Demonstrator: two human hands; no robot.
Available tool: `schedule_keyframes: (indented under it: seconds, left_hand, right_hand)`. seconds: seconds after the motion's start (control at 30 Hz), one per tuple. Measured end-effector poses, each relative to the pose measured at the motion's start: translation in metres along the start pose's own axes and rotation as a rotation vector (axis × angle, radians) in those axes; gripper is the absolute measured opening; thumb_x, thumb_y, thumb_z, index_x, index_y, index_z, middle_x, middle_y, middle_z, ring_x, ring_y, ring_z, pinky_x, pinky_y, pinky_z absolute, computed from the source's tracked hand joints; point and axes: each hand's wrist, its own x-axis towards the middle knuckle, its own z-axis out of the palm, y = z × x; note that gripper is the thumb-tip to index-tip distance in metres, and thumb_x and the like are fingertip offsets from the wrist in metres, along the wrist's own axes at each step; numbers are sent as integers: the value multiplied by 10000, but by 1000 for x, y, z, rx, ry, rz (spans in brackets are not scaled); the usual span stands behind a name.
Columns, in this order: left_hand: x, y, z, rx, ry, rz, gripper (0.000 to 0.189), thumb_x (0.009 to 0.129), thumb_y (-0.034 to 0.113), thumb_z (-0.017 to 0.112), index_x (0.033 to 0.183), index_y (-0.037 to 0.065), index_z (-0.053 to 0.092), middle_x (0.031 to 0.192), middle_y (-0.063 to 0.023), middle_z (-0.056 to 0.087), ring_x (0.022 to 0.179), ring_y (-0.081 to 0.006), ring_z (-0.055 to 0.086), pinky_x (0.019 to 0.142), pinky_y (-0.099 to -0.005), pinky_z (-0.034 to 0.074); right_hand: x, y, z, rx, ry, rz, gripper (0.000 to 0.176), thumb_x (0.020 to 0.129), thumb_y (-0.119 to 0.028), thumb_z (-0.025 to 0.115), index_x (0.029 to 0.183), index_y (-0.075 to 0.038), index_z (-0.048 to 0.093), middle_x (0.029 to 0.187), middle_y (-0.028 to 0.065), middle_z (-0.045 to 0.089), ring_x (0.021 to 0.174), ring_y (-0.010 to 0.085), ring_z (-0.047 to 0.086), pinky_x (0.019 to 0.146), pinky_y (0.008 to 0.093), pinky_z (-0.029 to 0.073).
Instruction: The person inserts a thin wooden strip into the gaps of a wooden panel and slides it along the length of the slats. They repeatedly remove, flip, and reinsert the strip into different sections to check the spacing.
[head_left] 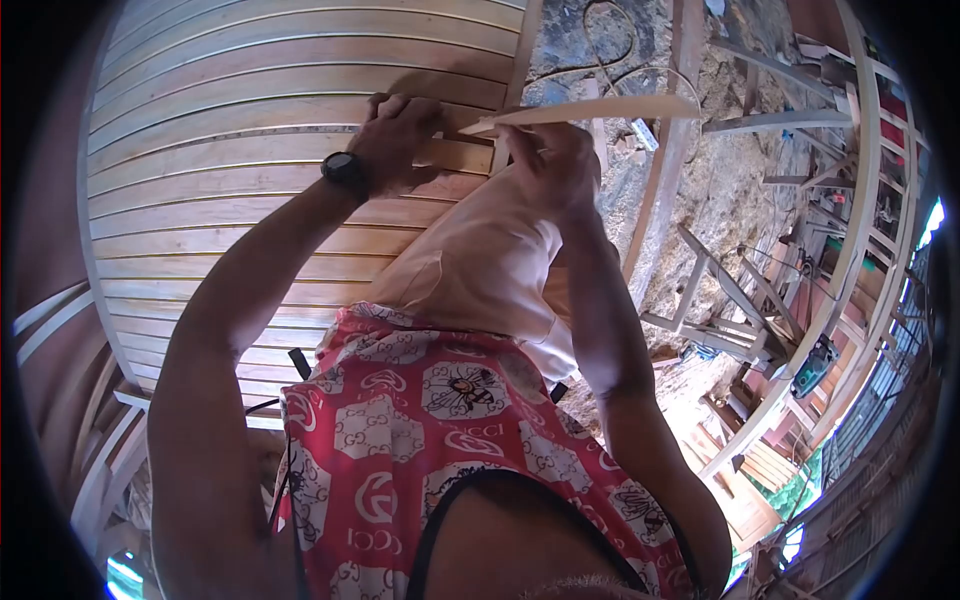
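Observation:
My right hand (560,165) is closed around a thin, pale wooden strip (620,110), which points out to the right. The strip's narrow end reaches left toward my other hand. My left hand (400,130), with a black watch (345,175) on the wrist, is curled at the end of a short, flat wood piece (458,155). Its thumb is below the piece and its fingers are above it. Both hands are over a surface of pale wooden slats (250,150), close to its right edge. My palm hides part of the short piece.
Beyond the slatted surface, rough ground (730,190) lies to the right, with a cable (610,75) across it. Wooden frames (740,300) stand farther right. A long curved-looking beam (845,280) runs along that side. My bent leg (470,245) is beneath the hands.

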Motion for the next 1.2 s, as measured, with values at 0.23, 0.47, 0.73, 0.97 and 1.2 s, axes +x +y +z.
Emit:
schedule_keyframes:
  seconds: [0.23, 0.47, 0.73, 0.97, 1.2]
  left_hand:
    - [0, -5, 6, 5, -109, -2, 635, 810, 405, 848, 1367, 187, 635, 1397, -57, 520, 1322, -323, 468, 1156, -571, 308]
    - [0, -9, 16, 6, -12, 65, 295, 835, 369, 794, 1123, 385, 726, 1374, 0, 537, 1286, -327, 489, 1098, -583, 334]
    - [0, -6, 14, -26, -5, 29, 317, 842, 390, 797, 1152, 363, 733, 1378, 5, 545, 1293, -321, 490, 1110, -564, 320]
    - [-10, 6, 26, -74, 158, -53, 399, 838, 369, 803, 1198, 219, 716, 1414, -33, 582, 1332, -287, 515, 1111, -572, 343]
    - [-19, 9, 34, -39, 196, -3, 292, 885, 355, 769, 1154, 253, 724, 1441, -20, 605, 1350, -274, 525, 1129, -607, 330]
  right_hand:
    - [-22, 30, 29, -61, 38, -85, 93, 922, -82, 776, 1009, -50, 786, 811, 109, 749, 676, 245, 706, 631, 371, 529]
    - [-21, 39, 36, -174, 142, -221, 64, 915, -69, 779, 978, -61, 774, 746, 88, 709, 589, 224, 642, 588, 351, 496]
    - [-20, 38, 35, -183, 131, -230, 68, 912, -68, 778, 979, -61, 767, 767, 86, 730, 628, 225, 691, 608, 356, 529]
    - [-21, 32, 33, -88, 88, -170, 147, 904, -48, 780, 1043, -94, 788, 941, 87, 773, 806, 250, 742, 731, 358, 565]
    - [-16, 25, 27, -73, 79, -184, 142, 905, -72, 785, 1047, -80, 784, 936, 107, 773, 845, 256, 755, 752, 362, 576]
